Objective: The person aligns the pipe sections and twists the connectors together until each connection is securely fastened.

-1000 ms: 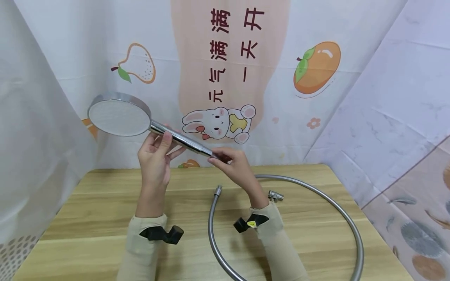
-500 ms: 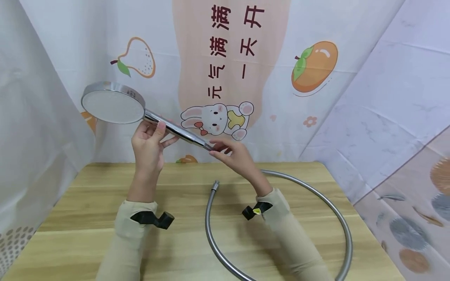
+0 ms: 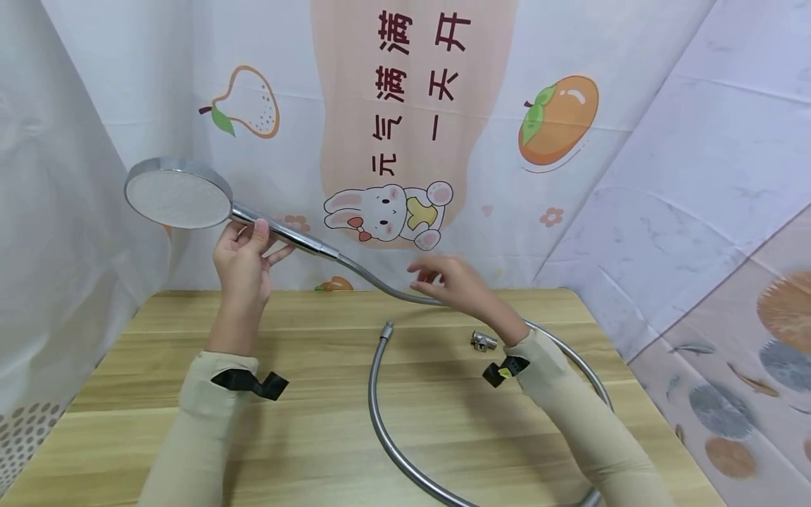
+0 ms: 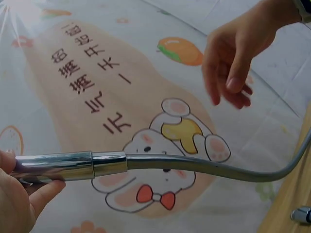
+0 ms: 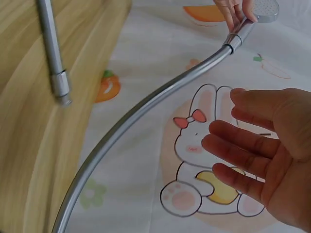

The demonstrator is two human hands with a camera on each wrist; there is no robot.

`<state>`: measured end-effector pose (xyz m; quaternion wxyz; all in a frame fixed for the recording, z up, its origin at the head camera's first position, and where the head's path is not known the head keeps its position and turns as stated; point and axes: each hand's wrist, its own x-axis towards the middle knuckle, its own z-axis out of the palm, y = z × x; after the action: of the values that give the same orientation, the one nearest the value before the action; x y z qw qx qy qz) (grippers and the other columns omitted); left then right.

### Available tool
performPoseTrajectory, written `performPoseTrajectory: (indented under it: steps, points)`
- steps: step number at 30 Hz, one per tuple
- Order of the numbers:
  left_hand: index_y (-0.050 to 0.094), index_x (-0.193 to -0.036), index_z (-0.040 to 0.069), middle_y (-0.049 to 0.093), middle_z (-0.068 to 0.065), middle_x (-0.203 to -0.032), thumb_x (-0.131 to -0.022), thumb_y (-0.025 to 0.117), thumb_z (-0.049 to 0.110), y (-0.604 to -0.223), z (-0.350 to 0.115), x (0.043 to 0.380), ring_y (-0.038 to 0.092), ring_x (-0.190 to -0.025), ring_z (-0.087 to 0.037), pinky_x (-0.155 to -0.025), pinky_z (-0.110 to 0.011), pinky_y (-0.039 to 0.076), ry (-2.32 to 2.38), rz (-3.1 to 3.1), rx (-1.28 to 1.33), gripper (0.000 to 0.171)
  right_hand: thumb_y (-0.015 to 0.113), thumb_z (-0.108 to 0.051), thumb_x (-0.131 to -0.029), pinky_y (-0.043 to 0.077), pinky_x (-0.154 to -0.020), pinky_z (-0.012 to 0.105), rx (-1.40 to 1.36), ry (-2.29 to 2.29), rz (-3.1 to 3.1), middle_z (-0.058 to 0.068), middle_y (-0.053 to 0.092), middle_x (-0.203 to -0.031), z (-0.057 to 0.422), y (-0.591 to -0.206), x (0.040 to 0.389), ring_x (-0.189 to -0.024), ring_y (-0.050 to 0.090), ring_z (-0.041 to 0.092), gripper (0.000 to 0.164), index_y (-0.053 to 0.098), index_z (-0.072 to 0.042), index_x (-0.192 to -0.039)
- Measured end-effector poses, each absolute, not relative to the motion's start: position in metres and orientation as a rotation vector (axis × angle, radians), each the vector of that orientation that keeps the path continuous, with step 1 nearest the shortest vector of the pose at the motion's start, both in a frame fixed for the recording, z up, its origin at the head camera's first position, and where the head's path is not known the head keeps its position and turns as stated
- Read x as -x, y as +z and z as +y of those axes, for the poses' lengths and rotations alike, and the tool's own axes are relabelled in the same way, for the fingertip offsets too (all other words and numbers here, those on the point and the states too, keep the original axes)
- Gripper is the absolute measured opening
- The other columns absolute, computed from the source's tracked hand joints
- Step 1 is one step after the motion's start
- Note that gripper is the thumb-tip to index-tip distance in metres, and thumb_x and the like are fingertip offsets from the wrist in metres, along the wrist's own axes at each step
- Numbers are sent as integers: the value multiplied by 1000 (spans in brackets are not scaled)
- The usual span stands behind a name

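A chrome shower head with a round white face is held up on the left. My left hand grips its handle, the thumb on top and fingers beneath. From the handle's lower end runs a grey metal hose, joined to it at a chrome collar. My right hand hovers beside the hose with loosely bent fingers and holds nothing; in the right wrist view a gap shows between the fingers and the hose. The hose's other end, a metal fitting, lies on the table.
The hose loops across the wooden table and passes under the right forearm. A small chrome valve lies near the right wrist. A printed curtain rises behind the table's back edge.
My right hand has let go of the handle's hose end and drawn away to the right. My left hand has shifted the shower head a little left, and the attached hose now shows.
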<state>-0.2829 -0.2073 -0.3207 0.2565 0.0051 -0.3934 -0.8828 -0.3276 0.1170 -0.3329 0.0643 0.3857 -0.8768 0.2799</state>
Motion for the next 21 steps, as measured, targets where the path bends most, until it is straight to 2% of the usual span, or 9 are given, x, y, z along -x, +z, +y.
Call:
performPoseTrajectory:
  steps: [3, 10, 16, 21]
  points:
    - [59, -104, 0, 60, -8, -88, -92, 70, 8, -325, -214, 286, 75, -75, -18, -62, -40, 64, -2417, -1029, -90, 18, 72, -17, -96, 61, -79, 34, -1179, 791, -2681, 5, 76, -94, 129, -334, 326, -84, 69, 15, 21, 74, -7, -115]
    - [57, -111, -3, 64, -10, -90, -96, 65, 3, -336, -226, 294, 75, -74, -18, -59, -39, 63, -2440, -994, -177, 18, 73, -16, -95, 61, -78, 41, -1134, 710, -2751, 3, 75, -92, 154, -339, 323, -83, 68, 14, 19, 74, -7, -112]
    - [59, -107, -1, 65, -9, -89, -98, 62, 2, -344, -233, 298, 75, -75, -18, -59, -38, 63, -2430, -995, -249, 10, 75, -14, -93, 58, -72, 33, -1151, 651, -2774, 2, 73, -87, 173, -345, 321, -79, 66, 12, 19, 75, -4, -110]
    - [59, -105, 0, 66, -9, -92, -98, 63, 2, -353, -241, 302, 73, -77, -18, -59, -38, 62, -2439, -984, -311, 8, 79, -11, -89, 59, -71, 39, -1161, 632, -2767, 5, 74, -89, 190, -355, 320, -78, 67, 14, 20, 75, -3, -107]
